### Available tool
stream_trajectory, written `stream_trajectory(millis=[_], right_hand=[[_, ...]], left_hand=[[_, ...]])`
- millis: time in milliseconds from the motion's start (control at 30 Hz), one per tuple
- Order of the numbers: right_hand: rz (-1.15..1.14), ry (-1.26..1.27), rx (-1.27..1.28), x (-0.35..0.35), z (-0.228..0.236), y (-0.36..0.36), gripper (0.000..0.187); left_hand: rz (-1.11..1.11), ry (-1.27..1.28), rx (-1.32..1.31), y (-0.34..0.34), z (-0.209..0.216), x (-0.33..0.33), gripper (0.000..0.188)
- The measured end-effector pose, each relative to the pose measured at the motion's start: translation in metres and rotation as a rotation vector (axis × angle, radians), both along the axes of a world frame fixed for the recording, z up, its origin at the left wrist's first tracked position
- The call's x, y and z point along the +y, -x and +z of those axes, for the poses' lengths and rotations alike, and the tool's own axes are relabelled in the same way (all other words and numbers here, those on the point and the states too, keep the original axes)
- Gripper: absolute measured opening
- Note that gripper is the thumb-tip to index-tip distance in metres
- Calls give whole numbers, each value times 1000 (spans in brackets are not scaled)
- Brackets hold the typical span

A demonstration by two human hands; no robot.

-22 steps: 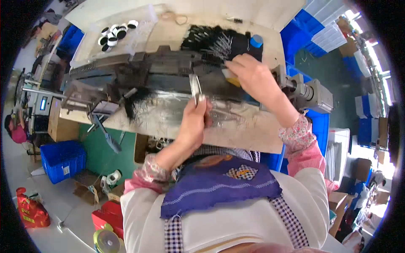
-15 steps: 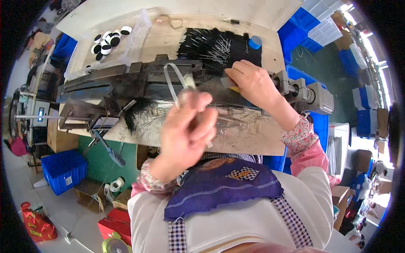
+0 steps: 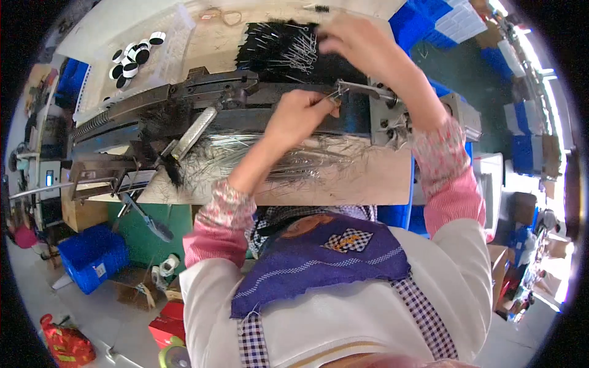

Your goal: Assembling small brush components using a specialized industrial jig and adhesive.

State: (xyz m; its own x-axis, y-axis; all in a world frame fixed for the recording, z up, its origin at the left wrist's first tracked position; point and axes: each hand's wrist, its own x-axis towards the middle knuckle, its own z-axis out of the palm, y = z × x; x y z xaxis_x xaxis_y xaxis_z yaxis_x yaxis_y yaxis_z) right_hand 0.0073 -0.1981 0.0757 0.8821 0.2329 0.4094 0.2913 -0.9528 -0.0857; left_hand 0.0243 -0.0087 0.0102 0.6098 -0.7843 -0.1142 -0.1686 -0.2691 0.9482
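My left hand (image 3: 297,118) is over the dark metal bench machine (image 3: 257,110). Its thumb and fingers are pinched together at the small metal jaw (image 3: 341,89) on the machine's right part; what they hold is too small to make out. My right hand (image 3: 359,44) is above the right side of a black cloth (image 3: 261,58), with its fingers smeared by motion. Beside those fingers lies a pile of small twisted-wire brushes (image 3: 300,54) with looped ends. Loose thin wires (image 3: 245,150) lie along the machine's near side.
A clear plastic tray (image 3: 175,52) at the back left holds several black-and-white round caps (image 3: 142,56). Dark bristles (image 3: 175,172) cling near a slanted metal handle (image 3: 195,132). One brush (image 3: 319,8) lies at the back. Blue crates (image 3: 423,27) stand at the right.
My left hand has come down and forward to the metal jaw; the pale bent strip beside it no longer shows. My right hand has moved from the machine to above the black cloth.
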Motion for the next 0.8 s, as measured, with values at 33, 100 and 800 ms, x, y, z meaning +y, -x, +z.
stream_trajectory(millis=[33, 100, 800], right_hand=[[10, 15, 8, 0, -1, 11, 19], [218, -59, 138, 8, -8, 39, 14], [182, -384, 17, 69, -44, -13, 16]], left_hand=[[10, 15, 8, -3, -1, -3, 31], [-18, 15, -244, -13, -2, 3, 27], [-63, 1056, 1492, 8, 49, 90, 55]])
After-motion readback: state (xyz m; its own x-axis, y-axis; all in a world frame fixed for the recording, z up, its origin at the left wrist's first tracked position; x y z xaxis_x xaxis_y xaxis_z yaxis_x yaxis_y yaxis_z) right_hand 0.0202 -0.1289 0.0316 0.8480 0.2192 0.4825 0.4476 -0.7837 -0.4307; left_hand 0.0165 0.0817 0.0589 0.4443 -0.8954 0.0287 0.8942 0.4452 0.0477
